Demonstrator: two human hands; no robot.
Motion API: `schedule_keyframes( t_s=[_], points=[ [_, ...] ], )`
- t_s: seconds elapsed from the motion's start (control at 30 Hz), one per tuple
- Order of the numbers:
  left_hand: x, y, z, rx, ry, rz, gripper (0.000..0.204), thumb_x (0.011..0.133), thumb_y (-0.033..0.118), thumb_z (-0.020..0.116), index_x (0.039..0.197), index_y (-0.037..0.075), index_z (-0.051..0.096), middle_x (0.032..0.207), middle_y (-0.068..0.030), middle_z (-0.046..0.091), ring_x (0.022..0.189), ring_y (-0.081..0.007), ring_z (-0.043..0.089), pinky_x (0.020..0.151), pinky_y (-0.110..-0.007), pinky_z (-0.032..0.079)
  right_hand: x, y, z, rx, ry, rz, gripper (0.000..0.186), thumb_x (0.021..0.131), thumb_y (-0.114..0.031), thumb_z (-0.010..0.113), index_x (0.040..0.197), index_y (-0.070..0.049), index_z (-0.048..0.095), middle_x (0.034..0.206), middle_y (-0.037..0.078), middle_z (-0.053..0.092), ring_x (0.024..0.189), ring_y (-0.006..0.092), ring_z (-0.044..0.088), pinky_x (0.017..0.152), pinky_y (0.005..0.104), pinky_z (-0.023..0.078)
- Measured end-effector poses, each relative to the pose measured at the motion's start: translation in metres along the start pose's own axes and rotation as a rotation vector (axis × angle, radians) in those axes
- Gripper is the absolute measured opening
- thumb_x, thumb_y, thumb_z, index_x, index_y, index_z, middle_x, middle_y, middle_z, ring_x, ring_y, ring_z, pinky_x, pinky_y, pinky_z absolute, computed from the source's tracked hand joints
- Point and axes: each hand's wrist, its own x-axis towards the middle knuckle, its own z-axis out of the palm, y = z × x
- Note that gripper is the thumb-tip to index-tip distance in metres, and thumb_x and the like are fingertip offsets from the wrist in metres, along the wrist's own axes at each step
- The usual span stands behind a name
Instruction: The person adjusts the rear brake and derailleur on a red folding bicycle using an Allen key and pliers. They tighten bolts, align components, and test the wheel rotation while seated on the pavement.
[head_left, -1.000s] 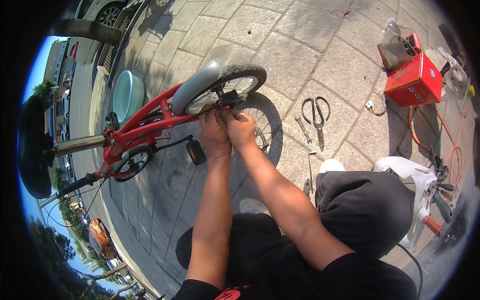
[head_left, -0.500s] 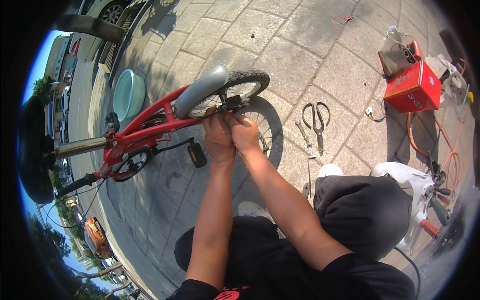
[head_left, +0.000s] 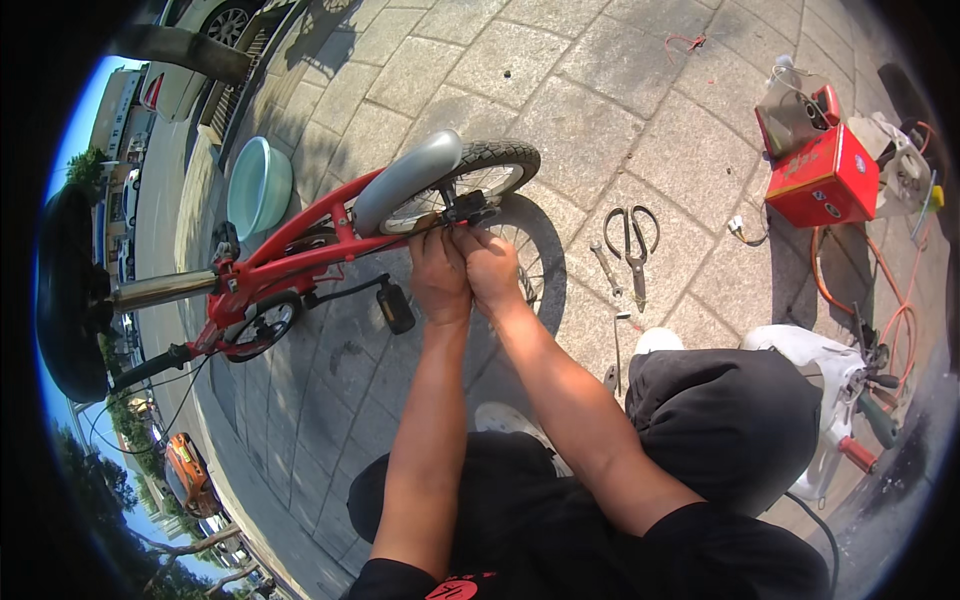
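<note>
A red bicycle point(head_left: 285, 262) stands to my left, its grey mudguard point(head_left: 408, 185) curving over a black-tyred wheel point(head_left: 512, 158). Both my hands are close together at the near side of that wheel's hub, just below a black fitting point(head_left: 466, 207). My left hand point(head_left: 440, 278) has its fingers bent in at the end of the red frame, where a thin black cable point(head_left: 385, 247) runs along. Pressed against it, my right hand point(head_left: 490, 268) pinches with thumb and fingers at the same spot. The fingers hide whatever small part lies between them. A black pedal point(head_left: 395, 305) hangs nearby.
On the paving lie black-handled scissors point(head_left: 637, 262), a wrench point(head_left: 604, 266) and an L-shaped hex key point(head_left: 618, 345). Farther right are a red box point(head_left: 828, 182), an orange cord point(head_left: 905, 325) and a white-framed device point(head_left: 815, 350). A pale green basin point(head_left: 245, 190) sits beyond the bicycle.
Both hands stay at the hub, with only a very slight shift of the fingers. The bicycle and the tools lie as before.
</note>
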Motion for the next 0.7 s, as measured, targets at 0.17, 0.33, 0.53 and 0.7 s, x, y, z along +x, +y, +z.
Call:
schedule_keyframes(
  t_s=[0.17,0.33,0.53,0.7],
  points=[
    [-0.001,0.002,-0.001,-0.016,-0.015,0.145,0.03,0.107,0.009,0.057,0.13,-0.007,0.066,0.143,-0.0257,0.062,0.129,-0.0441,0.063,0.106,-0.048,0.055,0.008,0.005,-0.008,0.059,-0.033,0.015,0.024,0.104,-0.011,0.068,0.115,0.008,0.077,0.105,0.012,0.077,0.094,0.0147,0.071,0.083,0.0259,0.057],
    [-0.009,-0.008,0.001,-0.036,0.034,0.202,0.032,0.106,0.006,0.057,0.131,-0.013,0.063,0.144,-0.0294,0.06,0.131,-0.0474,0.061,0.109,-0.05,0.053,0.004,0.0,-0.006,-0.098,-0.009,0.022,0.025,0.104,-0.011,0.067,0.116,0.009,0.076,0.103,0.011,0.077,0.091,0.0142,0.072,0.08,0.025,0.057],
    [-0.023,-0.007,-0.003,-0.056,0.021,0.191,0.037,0.105,0.008,0.058,0.137,-0.011,0.064,0.144,-0.0311,0.058,0.132,-0.0478,0.06,0.109,-0.05,0.053,0.008,0.006,-0.007,-0.007,0.021,0.016,0.023,0.099,-0.015,0.073,0.1,0.007,0.079,0.084,0.007,0.075,0.075,0.0097,0.066,0.065,0.0267,0.053],
    [-0.023,-0.003,-0.004,-0.032,-0.005,0.151,0.039,0.105,0.01,0.058,0.139,-0.008,0.064,0.145,-0.0311,0.058,0.132,-0.0475,0.06,0.109,-0.05,0.054,0.011,0.005,-0.011,-0.029,-0.009,0.062,0.022,0.103,-0.013,0.07,0.109,0.007,0.076,0.093,0.009,0.075,0.079,0.011,0.068,0.068,0.025,0.055]
  ],
)
